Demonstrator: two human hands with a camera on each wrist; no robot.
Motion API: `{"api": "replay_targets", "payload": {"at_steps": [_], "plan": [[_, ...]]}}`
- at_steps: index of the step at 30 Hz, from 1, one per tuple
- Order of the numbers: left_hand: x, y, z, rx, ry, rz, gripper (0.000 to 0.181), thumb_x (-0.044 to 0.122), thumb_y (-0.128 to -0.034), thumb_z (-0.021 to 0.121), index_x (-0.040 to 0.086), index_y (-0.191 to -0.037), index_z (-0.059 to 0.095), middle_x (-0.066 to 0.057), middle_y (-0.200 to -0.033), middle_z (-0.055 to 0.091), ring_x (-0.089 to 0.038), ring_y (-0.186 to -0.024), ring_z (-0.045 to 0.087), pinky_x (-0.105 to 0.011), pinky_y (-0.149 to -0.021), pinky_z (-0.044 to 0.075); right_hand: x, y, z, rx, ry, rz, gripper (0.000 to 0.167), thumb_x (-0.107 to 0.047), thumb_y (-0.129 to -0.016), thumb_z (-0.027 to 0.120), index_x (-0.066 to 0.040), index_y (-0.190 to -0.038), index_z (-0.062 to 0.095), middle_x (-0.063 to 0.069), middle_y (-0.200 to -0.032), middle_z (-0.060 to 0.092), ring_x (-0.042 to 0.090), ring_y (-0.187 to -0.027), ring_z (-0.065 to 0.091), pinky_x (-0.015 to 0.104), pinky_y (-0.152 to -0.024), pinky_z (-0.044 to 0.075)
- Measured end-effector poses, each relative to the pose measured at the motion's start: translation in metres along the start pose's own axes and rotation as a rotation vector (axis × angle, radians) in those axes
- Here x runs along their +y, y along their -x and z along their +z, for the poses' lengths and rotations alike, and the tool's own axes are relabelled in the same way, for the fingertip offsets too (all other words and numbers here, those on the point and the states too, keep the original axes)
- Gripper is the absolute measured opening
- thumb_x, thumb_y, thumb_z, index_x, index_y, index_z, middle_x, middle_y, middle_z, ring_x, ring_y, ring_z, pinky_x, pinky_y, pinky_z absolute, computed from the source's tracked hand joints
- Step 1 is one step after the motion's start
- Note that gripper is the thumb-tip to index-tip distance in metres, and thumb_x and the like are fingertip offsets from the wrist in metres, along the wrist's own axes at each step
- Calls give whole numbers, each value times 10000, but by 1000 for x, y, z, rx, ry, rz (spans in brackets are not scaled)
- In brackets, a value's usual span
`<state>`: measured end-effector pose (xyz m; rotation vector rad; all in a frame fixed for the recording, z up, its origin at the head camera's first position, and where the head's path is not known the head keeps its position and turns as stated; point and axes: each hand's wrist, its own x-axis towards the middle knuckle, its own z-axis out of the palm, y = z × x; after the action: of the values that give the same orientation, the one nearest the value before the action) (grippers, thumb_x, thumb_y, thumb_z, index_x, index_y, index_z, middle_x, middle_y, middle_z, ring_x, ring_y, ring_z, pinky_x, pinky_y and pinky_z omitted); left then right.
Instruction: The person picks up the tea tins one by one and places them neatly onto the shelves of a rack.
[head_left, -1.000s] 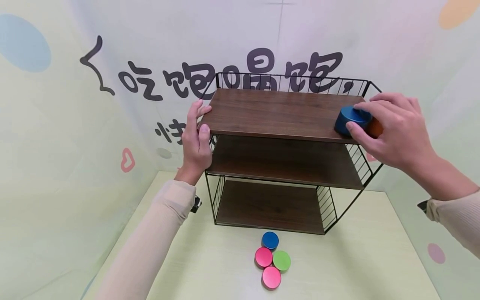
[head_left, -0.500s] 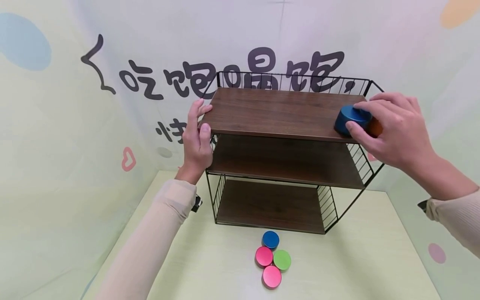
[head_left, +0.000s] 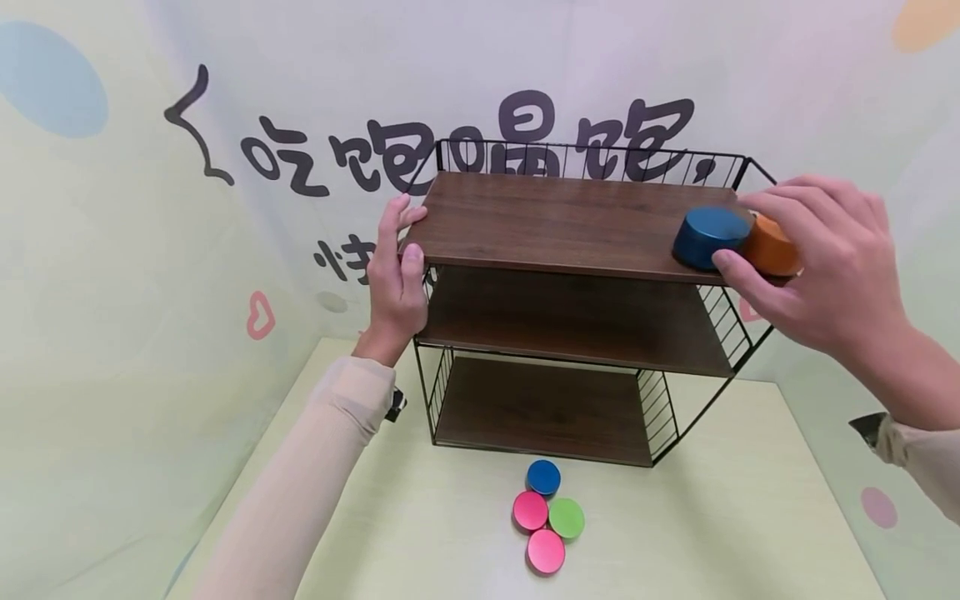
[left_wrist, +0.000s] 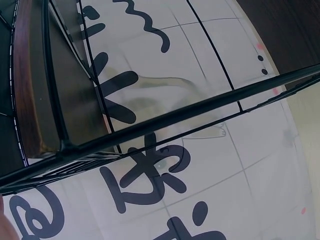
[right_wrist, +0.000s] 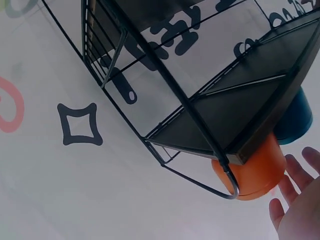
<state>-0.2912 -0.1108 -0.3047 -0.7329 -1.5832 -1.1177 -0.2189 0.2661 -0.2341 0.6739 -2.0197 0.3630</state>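
Pulled back to the right since half a second ago, the right hand (head_left: 832, 258) leaves more of the orange tin (head_left: 774, 247) showing beside the blue tin (head_left: 712, 237), while both tins look to sit where they did. Its fingers are spread wide, thumb well apart from them, and pinch neither tin; whether the thumb tip still brushes the blue one, I cannot tell. Both tins stand upright on the rack's top board (head_left: 555, 217), side by side at its right end: the blue just beyond the thumb tip, the orange between thumb and fingers, under the arch of the hand. That loose, arched shape seems meant to free the tins without knocking them.

Across the rack, the left hand (head_left: 397, 279) grips the board's left front corner, thumb and fingers bent over it, probably to steady the frame. Nearer the person than both hands' fingers, on the table (head_left: 420, 533), a small blue tin (head_left: 543, 477), a green tin (head_left: 567, 518) and two pink tins (head_left: 530, 510) lie clustered.
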Motion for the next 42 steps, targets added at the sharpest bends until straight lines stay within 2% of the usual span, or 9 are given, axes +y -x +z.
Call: {"api": "replay_targets", "payload": {"at_steps": [3,8,15,20,24,31,34,38,42], "plan": [[1,-1,0,0,-1,0,444,17,-899,351,-167,-1291,451,-333,-1146,617,-422,-1138,578,-315,-848,377,-5,6,-5,39,-21,-15,753,-638,-891,538,72,-1082,700,281,-1022,671,469,-1073,536,415,-972,308],[1,-1,1,-6,8,3,439,6,-904,341,-174,-1291,445,-340,-1147,612,-434,-1139,574,-340,-864,386,-16,18,-8,134,-64,-17,698,-619,-879,570,45,-1036,716,268,-991,682,471,-1036,555,350,-898,275],[0,-1,-1,-9,26,20,432,-17,-908,333,-186,-1291,436,-348,-1137,610,-453,-1128,569,-419,-1004,393,-38,37,-1,252,-97,-74,603,-548,-893,598,38,-970,720,247,-930,688,446,-995,591,324,-885,291],[1,-1,-2,-10,34,30,432,-27,-905,325,-187,-1292,432,-351,-1131,606,-453,-1125,567,-400,-997,388,-47,56,10,299,-140,-108,558,-505,-901,627,43,-939,720,233,-903,696,440,-928,601,330,-892,339],[1,-1,-2,-17,40,30,433,-34,-904,322,-183,-1298,426,-351,-1136,604,-455,-1132,560,-404,-1026,378,-50,75,21,285,-168,-118,510,-461,-907,633,40,-924,726,225,-878,700,446,-888,603,346,-903,372],[-1,0,-1,-19,46,37,445,-44,-892,327,-173,-1306,428,-348,-1137,606,-455,-1135,562,-415,-1064,365,-47,112,39,154,-217,-112,534,-455,-933,609,64,-931,731,216,-862,702,421,-821,604,282,-925,361],[-3,0,-1,-15,50,40,451,-42,-890,334,-168,-1312,431,-344,-1139,607,-442,-1137,566,-418,-1071,361,-48,129,49,99,-235,-109,528,-445,-943,596,65,-927,733,197,-869,704,393,-820,610,293,-899,377],[-11,3,0,-13,49,49,464,-59,-880,331,-164,-1321,427,-335,-1146,611,-436,-1138,568,-426,-1073,359,-51,148,62,59,-264,-98,507,-430,-958,580,53,-926,732,178,-889,703,366,-836,610,314,-864,380],[-26,7,2,-10,40,53,457,-25,-909,329,-142,-1339,430,-310,-1161,621,-421,-1147,572,-431,-1067,362,-55,166,74,37,-293,-81,483,-417,-960,581,42,-935,730,161,-906,704,356,-858,616,307,-884,380]]}}
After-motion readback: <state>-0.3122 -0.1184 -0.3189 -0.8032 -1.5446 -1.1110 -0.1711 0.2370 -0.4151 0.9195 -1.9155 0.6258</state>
